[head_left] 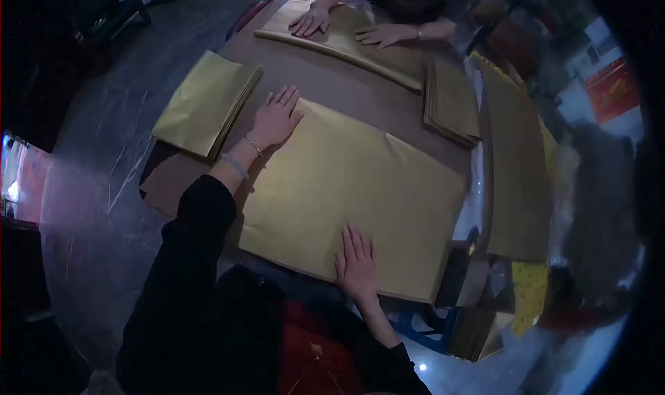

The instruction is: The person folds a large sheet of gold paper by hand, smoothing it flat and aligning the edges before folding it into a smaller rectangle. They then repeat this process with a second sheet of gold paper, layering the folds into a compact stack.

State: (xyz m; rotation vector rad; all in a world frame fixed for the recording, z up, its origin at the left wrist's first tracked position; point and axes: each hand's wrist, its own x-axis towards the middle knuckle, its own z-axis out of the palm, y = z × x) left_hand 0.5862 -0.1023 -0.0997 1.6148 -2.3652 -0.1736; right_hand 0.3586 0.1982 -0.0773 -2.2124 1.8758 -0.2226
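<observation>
A large sheet of gold paper (353, 194) lies spread on the brown table (242, 128) in front of me. My left hand (278, 116) is at the sheet's far left corner, fingers stretched out, with a bracelet and a second band on the wrist. Close to my body, my right hand (358, 267) rests flat on the near edge of the sheet, fingers extended. Neither hand grips anything. To the left of my left hand sits a stack of folded gold paper (206, 104).
Across the table, a person's two hands (346, 29) press on another gold sheet (339, 52). More gold-paper stacks lie at right (450, 101) and far right (516, 166). Below the table's right side is another bundle (478, 336). A dark chair (114, 11) stands at upper left.
</observation>
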